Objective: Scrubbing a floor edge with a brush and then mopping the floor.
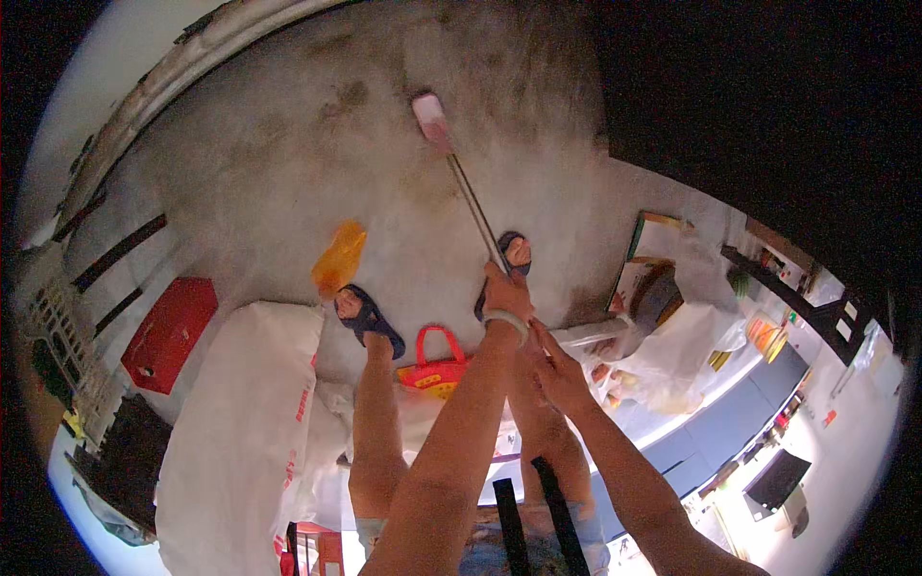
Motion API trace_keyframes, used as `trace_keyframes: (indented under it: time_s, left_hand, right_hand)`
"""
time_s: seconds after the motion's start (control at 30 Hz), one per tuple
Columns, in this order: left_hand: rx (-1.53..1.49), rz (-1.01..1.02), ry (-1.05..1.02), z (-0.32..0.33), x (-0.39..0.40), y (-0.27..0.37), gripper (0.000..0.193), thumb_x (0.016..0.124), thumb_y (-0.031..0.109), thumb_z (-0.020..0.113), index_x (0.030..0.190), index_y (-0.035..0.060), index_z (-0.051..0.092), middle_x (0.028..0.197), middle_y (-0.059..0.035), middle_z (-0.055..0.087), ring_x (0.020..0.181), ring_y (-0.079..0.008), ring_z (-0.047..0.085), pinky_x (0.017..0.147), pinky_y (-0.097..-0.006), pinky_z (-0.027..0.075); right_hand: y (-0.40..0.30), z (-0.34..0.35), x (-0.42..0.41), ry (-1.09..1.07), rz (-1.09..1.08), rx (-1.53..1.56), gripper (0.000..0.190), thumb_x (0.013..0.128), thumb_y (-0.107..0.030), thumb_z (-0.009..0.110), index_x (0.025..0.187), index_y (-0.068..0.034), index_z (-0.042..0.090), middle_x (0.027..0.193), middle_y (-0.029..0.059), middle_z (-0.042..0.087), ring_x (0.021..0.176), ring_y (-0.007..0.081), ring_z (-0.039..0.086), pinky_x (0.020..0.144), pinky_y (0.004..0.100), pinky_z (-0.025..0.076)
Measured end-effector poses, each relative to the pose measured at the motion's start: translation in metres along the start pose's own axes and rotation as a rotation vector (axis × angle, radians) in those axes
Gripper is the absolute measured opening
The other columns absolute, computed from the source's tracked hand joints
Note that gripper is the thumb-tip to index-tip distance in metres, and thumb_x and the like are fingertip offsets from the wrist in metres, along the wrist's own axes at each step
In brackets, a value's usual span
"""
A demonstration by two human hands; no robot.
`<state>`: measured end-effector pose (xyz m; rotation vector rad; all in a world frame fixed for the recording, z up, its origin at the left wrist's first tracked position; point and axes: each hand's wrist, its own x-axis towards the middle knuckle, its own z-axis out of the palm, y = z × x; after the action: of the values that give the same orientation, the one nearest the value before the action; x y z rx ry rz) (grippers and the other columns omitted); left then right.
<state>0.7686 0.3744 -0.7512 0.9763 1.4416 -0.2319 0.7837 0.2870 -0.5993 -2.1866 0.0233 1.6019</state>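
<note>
My left hand (508,291), with a pale bracelet at the wrist, grips the thin metal handle of a long-handled tool (472,198). The tool's pink-and-white head (430,115) rests on the stained grey floor (288,173) ahead of me. Just behind the left wrist is my right hand (562,374), its fingers bent along the line of the handle. The handle's upper end is hidden there, so I cannot tell whether that hand holds it. My feet stand apart in dark sandals (369,320), and the handle passes close to the right foot.
An orange-yellow translucent item (340,253) lies by my left foot. To the left are a red box (171,335) and a large white sack (230,432) with red print. A red bag (434,367) sits between my legs. Plastic bags (670,360) and a leaning frame (641,245) are on the right.
</note>
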Motion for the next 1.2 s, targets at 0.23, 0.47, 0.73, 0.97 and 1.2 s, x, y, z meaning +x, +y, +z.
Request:
trace_keyframes:
  time_s: [0.23,0.47,0.73,0.97,1.2]
  left_hand:
    - [-0.244,-0.122,-0.36,-0.008,-0.045,-0.075,0.028,0.089,0.021,0.055,0.114,0.0115,0.046,0.076,-0.0003,0.051,0.067,-0.0144,0.054,0.055,-0.026,0.047]
    - [-0.628,0.041,0.342,-0.223,0.023,-0.122,0.06,0.08,0.021,0.069,0.127,0.0014,0.039,0.102,-0.0091,0.052,0.086,-0.0173,0.053,0.08,-0.03,0.047]
    - [-0.031,0.303,0.358,-0.301,0.101,-0.085,0.075,0.07,0.026,0.08,0.129,-0.0004,0.042,0.111,-0.0157,0.05,0.096,-0.0222,0.052,0.084,-0.0338,0.045]
    - [0.288,0.367,0.467,-0.285,0.129,-0.085,0.055,0.065,0.02,0.079,0.114,0.0054,0.057,0.098,-0.0192,0.057,0.09,-0.0337,0.059,0.08,-0.0422,0.049]
    - [0.301,0.451,0.493,-0.312,0.101,-0.052,0.04,0.07,0.021,0.075,0.102,0.0024,0.061,0.095,-0.0182,0.056,0.087,-0.0355,0.057,0.077,-0.043,0.048]
  right_hand:
    - [0.064,-0.033,-0.07,0.162,0.036,-0.371,0.046,0.095,-0.014,0.041,0.14,-0.016,0.034,0.12,0.0162,0.057,0.102,0.0274,0.061,0.083,0.0326,0.048]
    - [0.078,-0.001,-0.065,0.098,0.003,-0.469,0.046,0.094,-0.019,0.042,0.139,-0.018,0.035,0.104,0.0215,0.061,0.089,0.0385,0.061,0.071,0.0447,0.048]
    - [0.016,0.024,-0.044,0.053,-0.007,-0.586,0.045,0.093,-0.02,0.045,0.138,-0.022,0.037,0.092,0.0231,0.062,0.08,0.0404,0.061,0.064,0.0468,0.048]
    - [0.08,0.012,-0.075,0.066,-0.12,-0.708,0.045,0.094,-0.02,0.044,0.138,-0.022,0.037,0.083,0.02,0.064,0.071,0.0368,0.062,0.06,0.0449,0.048]
    - [0.041,0.035,-0.006,0.137,-0.362,-0.781,0.048,0.093,-0.022,0.047,0.139,-0.025,0.034,0.061,0.0178,0.057,0.057,0.0352,0.059,0.052,0.0469,0.044]
